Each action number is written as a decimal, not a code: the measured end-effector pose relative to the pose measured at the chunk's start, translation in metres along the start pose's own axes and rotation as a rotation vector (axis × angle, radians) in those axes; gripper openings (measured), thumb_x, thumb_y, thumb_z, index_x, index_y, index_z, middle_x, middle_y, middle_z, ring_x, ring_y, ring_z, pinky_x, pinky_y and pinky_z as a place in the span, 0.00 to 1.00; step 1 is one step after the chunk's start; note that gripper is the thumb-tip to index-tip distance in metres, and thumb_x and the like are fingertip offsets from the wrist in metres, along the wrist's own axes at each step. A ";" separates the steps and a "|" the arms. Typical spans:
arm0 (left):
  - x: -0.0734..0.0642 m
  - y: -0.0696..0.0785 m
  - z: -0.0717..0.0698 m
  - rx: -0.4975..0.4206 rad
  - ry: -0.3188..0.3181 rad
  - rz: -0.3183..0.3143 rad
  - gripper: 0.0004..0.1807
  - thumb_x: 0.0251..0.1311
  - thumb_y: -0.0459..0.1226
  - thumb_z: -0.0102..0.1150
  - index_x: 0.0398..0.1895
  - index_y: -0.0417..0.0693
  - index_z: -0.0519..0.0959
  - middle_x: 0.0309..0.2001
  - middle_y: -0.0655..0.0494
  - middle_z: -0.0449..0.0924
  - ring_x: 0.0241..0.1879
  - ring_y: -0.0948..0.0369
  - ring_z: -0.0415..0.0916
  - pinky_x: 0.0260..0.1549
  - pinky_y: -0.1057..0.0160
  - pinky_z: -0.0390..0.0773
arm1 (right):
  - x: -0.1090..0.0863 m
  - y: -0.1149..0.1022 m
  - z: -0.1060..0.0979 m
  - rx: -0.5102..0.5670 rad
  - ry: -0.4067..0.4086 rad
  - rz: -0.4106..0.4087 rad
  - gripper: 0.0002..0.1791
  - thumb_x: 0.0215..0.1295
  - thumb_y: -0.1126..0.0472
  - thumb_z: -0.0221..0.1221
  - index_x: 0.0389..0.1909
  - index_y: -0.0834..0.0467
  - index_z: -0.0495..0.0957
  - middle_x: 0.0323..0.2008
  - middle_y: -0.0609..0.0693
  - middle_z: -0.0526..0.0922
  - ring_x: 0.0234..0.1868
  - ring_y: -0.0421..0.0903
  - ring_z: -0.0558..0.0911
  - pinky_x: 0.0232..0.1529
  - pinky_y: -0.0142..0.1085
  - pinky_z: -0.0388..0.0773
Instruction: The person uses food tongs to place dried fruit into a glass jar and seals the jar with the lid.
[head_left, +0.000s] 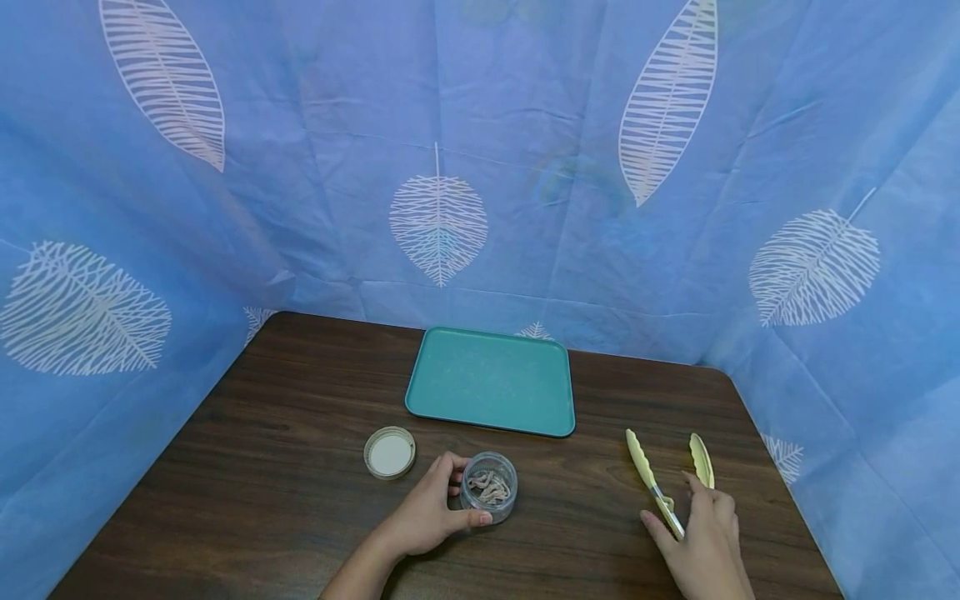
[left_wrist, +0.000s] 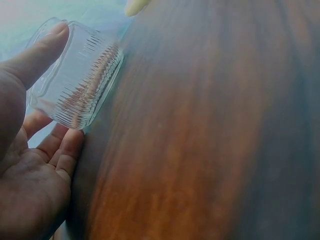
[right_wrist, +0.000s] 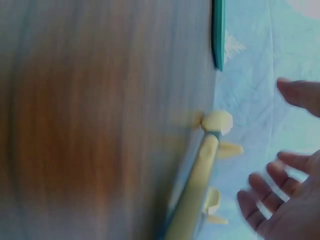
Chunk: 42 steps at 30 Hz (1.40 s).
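A small clear jar (head_left: 512, 492) stands upright on the table, its mouth uncovered. Small pale brownish pieces (head_left: 489, 490) lie inside; what they are I cannot tell. My left hand (head_left: 429, 510) grips the jar from the left, thumb on the near side and fingers behind; in the left wrist view the thumb (left_wrist: 42, 55) presses its ribbed wall. Pale yellow tongs (head_left: 640, 458) with metal arms lie spread at the right. Over their near end hovers my right hand (head_left: 705, 537), fingers loosely bent and apart from the tongs (right_wrist: 192, 190) in the right wrist view.
A round lid (head_left: 391, 453) with a white inside lies left of the jar. Behind stands a teal tray (head_left: 491, 375) near the far edge of the dark wooden table (head_left: 300, 400). A blue curtain (head_left: 337, 208) with white leaves hangs around the table.
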<state>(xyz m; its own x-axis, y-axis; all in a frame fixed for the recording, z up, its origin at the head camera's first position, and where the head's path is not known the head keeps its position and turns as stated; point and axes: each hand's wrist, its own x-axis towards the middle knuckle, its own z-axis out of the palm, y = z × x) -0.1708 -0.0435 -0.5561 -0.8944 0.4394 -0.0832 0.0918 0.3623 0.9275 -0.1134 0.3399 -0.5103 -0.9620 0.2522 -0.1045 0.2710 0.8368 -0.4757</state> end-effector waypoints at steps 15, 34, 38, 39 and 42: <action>0.002 -0.002 -0.001 -0.004 0.003 0.007 0.42 0.64 0.51 0.79 0.72 0.46 0.68 0.65 0.48 0.76 0.61 0.54 0.74 0.62 0.56 0.78 | -0.007 -0.066 0.041 0.241 -0.042 -0.296 0.45 0.72 0.57 0.72 0.81 0.63 0.59 0.67 0.63 0.65 0.65 0.57 0.75 0.66 0.58 0.78; 0.002 -0.003 0.001 -0.015 0.006 0.022 0.42 0.64 0.50 0.79 0.73 0.46 0.67 0.67 0.46 0.75 0.64 0.53 0.76 0.63 0.57 0.79 | 0.001 -0.116 0.086 0.588 -0.369 -0.436 0.52 0.69 0.56 0.75 0.85 0.58 0.56 0.76 0.61 0.62 0.76 0.62 0.71 0.75 0.51 0.76; 0.002 -0.002 0.001 -0.021 0.004 0.027 0.42 0.64 0.49 0.79 0.73 0.45 0.67 0.67 0.45 0.75 0.64 0.52 0.76 0.63 0.56 0.80 | 0.003 -0.120 0.093 0.574 -0.370 -0.450 0.51 0.68 0.56 0.75 0.85 0.59 0.57 0.74 0.60 0.64 0.76 0.61 0.72 0.73 0.49 0.78; 0.002 -0.003 0.001 -0.022 0.003 0.027 0.42 0.64 0.49 0.79 0.73 0.45 0.67 0.67 0.45 0.75 0.64 0.52 0.76 0.64 0.56 0.80 | 0.003 -0.121 0.094 0.565 -0.370 -0.456 0.51 0.68 0.55 0.75 0.85 0.59 0.57 0.74 0.59 0.65 0.76 0.61 0.72 0.73 0.48 0.78; 0.002 -0.003 0.001 -0.030 0.001 0.027 0.42 0.64 0.48 0.80 0.72 0.45 0.67 0.67 0.45 0.75 0.64 0.53 0.76 0.63 0.56 0.80 | 0.004 -0.123 0.095 0.537 -0.371 -0.477 0.50 0.69 0.55 0.75 0.85 0.58 0.58 0.72 0.58 0.66 0.75 0.60 0.73 0.72 0.47 0.79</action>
<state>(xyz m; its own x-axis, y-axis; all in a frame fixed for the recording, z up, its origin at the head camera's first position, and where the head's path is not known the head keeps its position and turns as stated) -0.1724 -0.0431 -0.5598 -0.8922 0.4479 -0.0574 0.1030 0.3256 0.9399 -0.1537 0.1920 -0.5355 -0.9439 -0.3296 -0.0222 -0.1335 0.4419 -0.8871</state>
